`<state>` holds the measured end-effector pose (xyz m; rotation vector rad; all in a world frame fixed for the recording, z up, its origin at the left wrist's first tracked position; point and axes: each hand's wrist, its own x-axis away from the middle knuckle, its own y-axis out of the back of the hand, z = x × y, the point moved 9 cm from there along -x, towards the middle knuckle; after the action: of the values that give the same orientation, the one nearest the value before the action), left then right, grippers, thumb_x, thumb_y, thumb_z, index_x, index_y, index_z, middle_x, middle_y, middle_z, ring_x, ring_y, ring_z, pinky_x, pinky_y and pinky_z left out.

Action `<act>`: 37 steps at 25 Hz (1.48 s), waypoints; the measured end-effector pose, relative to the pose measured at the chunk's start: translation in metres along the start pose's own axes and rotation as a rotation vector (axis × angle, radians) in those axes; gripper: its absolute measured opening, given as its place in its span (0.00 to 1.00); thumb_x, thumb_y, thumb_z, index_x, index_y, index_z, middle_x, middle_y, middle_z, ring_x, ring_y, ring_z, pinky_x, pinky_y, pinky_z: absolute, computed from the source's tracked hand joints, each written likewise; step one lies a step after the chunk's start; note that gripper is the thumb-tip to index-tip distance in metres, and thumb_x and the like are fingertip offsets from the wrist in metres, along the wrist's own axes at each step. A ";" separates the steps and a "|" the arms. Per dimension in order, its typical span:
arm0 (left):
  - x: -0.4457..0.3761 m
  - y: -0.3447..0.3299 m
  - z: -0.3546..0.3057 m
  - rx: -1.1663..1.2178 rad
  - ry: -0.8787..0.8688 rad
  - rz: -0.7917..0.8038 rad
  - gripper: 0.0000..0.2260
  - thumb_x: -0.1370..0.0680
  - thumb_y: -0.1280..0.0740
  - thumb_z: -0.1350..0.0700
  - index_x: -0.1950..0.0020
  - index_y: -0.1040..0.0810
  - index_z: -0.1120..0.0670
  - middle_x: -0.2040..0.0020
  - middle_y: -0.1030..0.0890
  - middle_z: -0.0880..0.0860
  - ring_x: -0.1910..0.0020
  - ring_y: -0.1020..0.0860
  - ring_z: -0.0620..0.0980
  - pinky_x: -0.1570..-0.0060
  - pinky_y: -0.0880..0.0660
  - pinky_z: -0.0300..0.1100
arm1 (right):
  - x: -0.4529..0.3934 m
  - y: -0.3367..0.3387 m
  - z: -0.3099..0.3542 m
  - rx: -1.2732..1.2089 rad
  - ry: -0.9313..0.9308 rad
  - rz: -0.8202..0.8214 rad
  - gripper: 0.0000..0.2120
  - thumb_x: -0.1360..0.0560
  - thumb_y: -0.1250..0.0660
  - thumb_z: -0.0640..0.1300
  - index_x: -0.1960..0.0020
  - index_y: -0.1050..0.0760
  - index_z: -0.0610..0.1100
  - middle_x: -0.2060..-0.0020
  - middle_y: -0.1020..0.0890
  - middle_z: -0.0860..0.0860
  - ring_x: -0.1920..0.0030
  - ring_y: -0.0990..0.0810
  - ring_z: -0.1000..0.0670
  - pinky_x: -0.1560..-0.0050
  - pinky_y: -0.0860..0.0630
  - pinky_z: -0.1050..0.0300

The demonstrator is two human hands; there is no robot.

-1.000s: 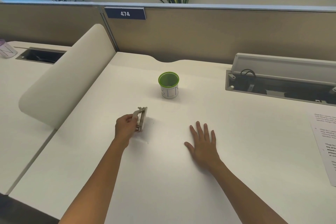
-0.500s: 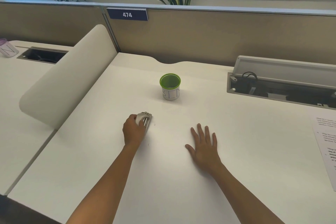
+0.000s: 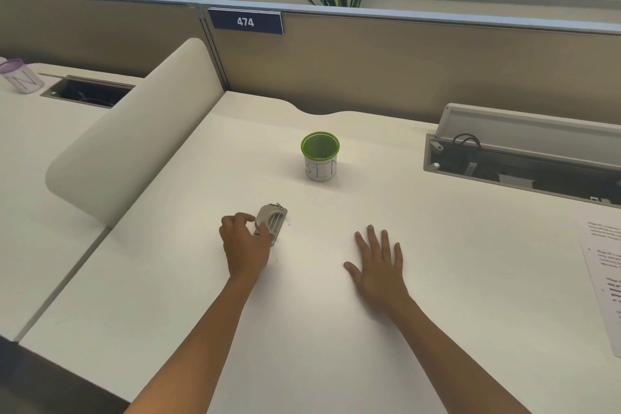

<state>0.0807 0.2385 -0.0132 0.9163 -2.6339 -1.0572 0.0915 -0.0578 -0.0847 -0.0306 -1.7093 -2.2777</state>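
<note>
A small grey object (image 3: 274, 223) with two slots and a little metal ring at its far end lies flat on the white desk (image 3: 336, 329). My left hand (image 3: 243, 247) is at its near left side: the thumb lies across its near corner and the curled index finger is at its left edge. My right hand (image 3: 378, 265) rests flat on the desk, fingers spread and straight, holding nothing, well to the right of the object. A white cup with a green rim (image 3: 320, 156) stands upright farther back, apart from both hands.
An open cable tray (image 3: 524, 165) with its raised lid runs along the back right. Printed paper (image 3: 605, 279) lies at the right edge. A curved divider panel (image 3: 134, 131) borders the left. On the neighbouring desk stands a purple-rimmed cup (image 3: 21, 76).
The grey object went from standing on edge in my left hand to lying flat on the desk, a little farther forward. My right hand stayed flat in place.
</note>
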 end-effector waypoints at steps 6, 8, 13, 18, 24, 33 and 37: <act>0.055 -0.012 0.027 0.121 0.038 0.185 0.08 0.28 0.23 0.57 0.53 0.20 0.54 0.55 0.26 0.48 0.56 0.26 0.49 0.54 0.29 0.39 | 0.000 0.003 0.001 -0.028 -0.004 0.016 0.33 0.18 0.50 0.63 0.18 0.54 0.52 0.18 0.58 0.51 0.19 0.61 0.44 0.21 0.62 0.42; 0.061 -0.014 0.029 0.146 0.036 0.202 0.09 0.29 0.21 0.57 0.53 0.20 0.51 0.55 0.25 0.47 0.55 0.26 0.48 0.53 0.30 0.36 | -0.003 0.007 0.002 -0.043 -0.016 0.040 0.34 0.19 0.47 0.62 0.19 0.52 0.50 0.18 0.55 0.50 0.19 0.58 0.43 0.22 0.61 0.42; 0.061 -0.013 0.033 0.137 0.040 0.160 0.07 0.28 0.22 0.58 0.51 0.15 0.54 0.56 0.23 0.50 0.54 0.23 0.51 0.50 0.25 0.44 | -0.016 0.027 0.031 -0.275 0.071 -0.019 0.26 0.22 0.32 0.48 0.27 0.33 0.43 0.28 0.34 0.46 0.27 0.38 0.44 0.28 0.38 0.52; 0.061 -0.012 0.033 0.124 0.044 0.140 0.05 0.27 0.23 0.58 0.53 0.14 0.54 0.58 0.22 0.49 0.54 0.22 0.52 0.51 0.25 0.44 | -0.038 0.024 0.076 -0.443 0.188 0.122 0.17 0.24 0.30 0.40 0.36 0.25 0.39 0.40 0.26 0.44 0.39 0.26 0.45 0.38 0.31 0.58; 0.057 -0.013 0.030 0.085 0.041 0.148 0.02 0.27 0.24 0.60 0.55 0.13 0.55 0.59 0.21 0.51 0.55 0.22 0.54 0.52 0.24 0.48 | -0.071 0.031 0.108 -0.464 0.188 0.081 0.12 0.24 0.31 0.38 0.41 0.23 0.36 0.45 0.22 0.40 0.44 0.22 0.41 0.42 0.28 0.53; 0.059 -0.017 0.024 -0.051 -0.044 0.161 0.03 0.22 0.31 0.57 0.54 0.17 0.53 0.55 0.22 0.49 0.52 0.27 0.47 0.56 0.27 0.43 | -0.096 0.026 0.140 -0.377 0.146 0.018 0.08 0.24 0.31 0.43 0.50 0.20 0.38 0.51 0.20 0.43 0.50 0.22 0.42 0.50 0.27 0.51; 0.060 -0.018 0.020 -0.147 -0.095 0.164 0.04 0.21 0.33 0.57 0.53 0.18 0.54 0.55 0.23 0.48 0.51 0.26 0.49 0.57 0.26 0.46 | -0.097 0.025 0.146 -0.260 0.178 -0.034 0.07 0.21 0.35 0.41 0.50 0.20 0.38 0.50 0.20 0.43 0.50 0.22 0.41 0.53 0.27 0.50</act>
<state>0.0341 0.2035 -0.0447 0.6238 -2.6096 -1.2603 0.1672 0.0943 -0.0363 0.1435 -1.3300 -2.4313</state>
